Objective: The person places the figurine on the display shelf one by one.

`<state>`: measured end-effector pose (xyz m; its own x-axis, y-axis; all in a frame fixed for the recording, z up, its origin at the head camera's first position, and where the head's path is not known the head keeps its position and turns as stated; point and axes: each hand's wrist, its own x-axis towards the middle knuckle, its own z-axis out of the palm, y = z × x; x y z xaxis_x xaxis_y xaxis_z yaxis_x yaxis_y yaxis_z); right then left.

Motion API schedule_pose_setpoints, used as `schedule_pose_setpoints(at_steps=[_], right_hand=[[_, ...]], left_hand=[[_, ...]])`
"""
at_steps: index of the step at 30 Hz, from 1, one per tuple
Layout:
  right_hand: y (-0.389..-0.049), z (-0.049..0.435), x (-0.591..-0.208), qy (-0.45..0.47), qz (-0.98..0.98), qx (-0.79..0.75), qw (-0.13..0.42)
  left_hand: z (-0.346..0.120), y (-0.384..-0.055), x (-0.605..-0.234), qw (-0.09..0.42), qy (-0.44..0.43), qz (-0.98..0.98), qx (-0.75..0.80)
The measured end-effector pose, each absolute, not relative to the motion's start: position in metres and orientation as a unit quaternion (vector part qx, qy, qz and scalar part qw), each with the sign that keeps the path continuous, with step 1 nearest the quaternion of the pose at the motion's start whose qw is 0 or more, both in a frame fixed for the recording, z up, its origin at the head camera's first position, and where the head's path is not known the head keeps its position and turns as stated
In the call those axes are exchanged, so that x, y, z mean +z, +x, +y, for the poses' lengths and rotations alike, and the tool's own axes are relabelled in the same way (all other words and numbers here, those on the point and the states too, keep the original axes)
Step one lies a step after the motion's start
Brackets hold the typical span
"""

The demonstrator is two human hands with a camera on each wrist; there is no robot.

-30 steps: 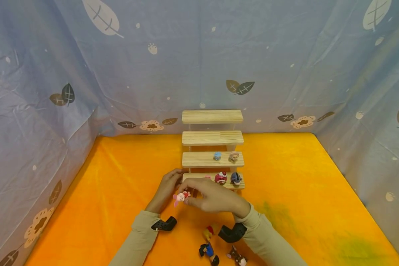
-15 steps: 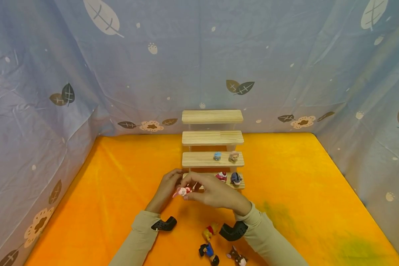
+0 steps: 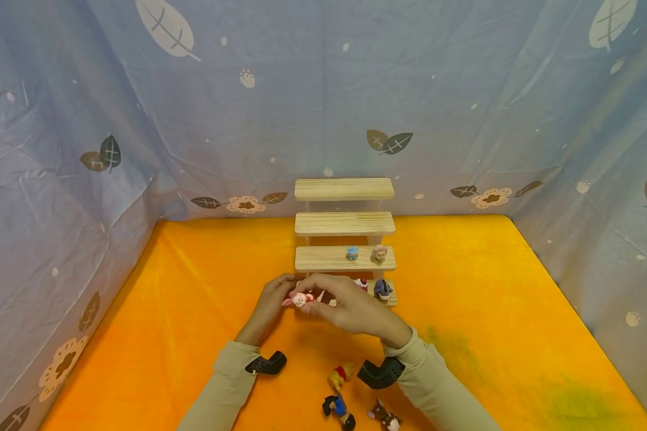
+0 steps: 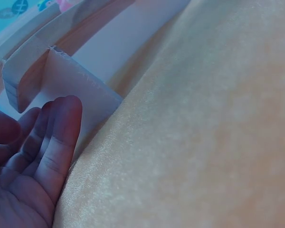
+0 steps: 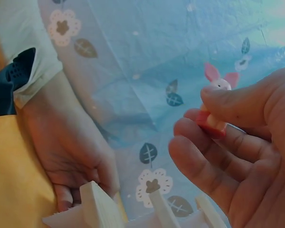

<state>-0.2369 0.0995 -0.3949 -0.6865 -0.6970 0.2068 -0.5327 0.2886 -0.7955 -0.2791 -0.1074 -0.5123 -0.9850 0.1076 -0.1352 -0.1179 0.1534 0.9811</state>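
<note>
My right hand (image 3: 345,304) pinches a pink piglet figurine (image 5: 213,124) with a red body between thumb and fingers, above the left end of the lowest step. Its pink ears point up in the right wrist view. My left hand (image 3: 272,302) lies at the left side of the wooden step shelf (image 3: 345,224), its fingers against or close to the white side panel (image 4: 78,80). On the lowest step stand a grey-blue donkey figurine (image 3: 383,290) and a red figurine (image 3: 361,284), partly behind my right hand. A small blue figurine (image 3: 353,253) and a tan one (image 3: 379,254) stand one step up.
On the orange cloth (image 3: 205,287) near my right forearm lie a yellow bear figurine (image 3: 340,376) in red, a blue-and-black figurine (image 3: 338,410) and a brown one (image 3: 384,415). A patterned blue curtain (image 3: 323,90) hangs behind and at both sides.
My right hand has moved slightly up and forward with the piglet figurine, nearer the lowest step, covering more of the red figurine. My left hand has stayed in place.
</note>
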Motion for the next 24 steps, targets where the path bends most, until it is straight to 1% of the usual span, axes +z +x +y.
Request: schedule_pose_setpoints(at_steps=[4, 10, 18, 21, 24], right_hand=[[-0.237, 0.102, -0.393, -0.379, 0.792, -0.471, 0.084], [-0.240, 0.106, -0.391, -0.395, 0.774, -0.491, 0.069], [-0.239, 0.109, -0.386, -0.360, 0.755, -0.541, 0.088], [-0.238, 0.111, -0.384, -0.355, 0.761, -0.539, 0.072], [-0.240, 0.113, -0.383, -0.356, 0.769, -0.529, 0.042]], left_hand=[[-0.106, -0.278, -0.511, 0.098, -0.007, 0.730, 0.676], [-0.105, -0.277, -0.511, 0.121, -0.004, 0.679, 0.724], [-0.104, -0.277, -0.512, 0.122, -0.012, 0.667, 0.735], [-0.103, -0.278, -0.513, 0.124, -0.012, 0.665, 0.736], [-0.104, -0.278, -0.513, 0.123, -0.007, 0.670, 0.732]])
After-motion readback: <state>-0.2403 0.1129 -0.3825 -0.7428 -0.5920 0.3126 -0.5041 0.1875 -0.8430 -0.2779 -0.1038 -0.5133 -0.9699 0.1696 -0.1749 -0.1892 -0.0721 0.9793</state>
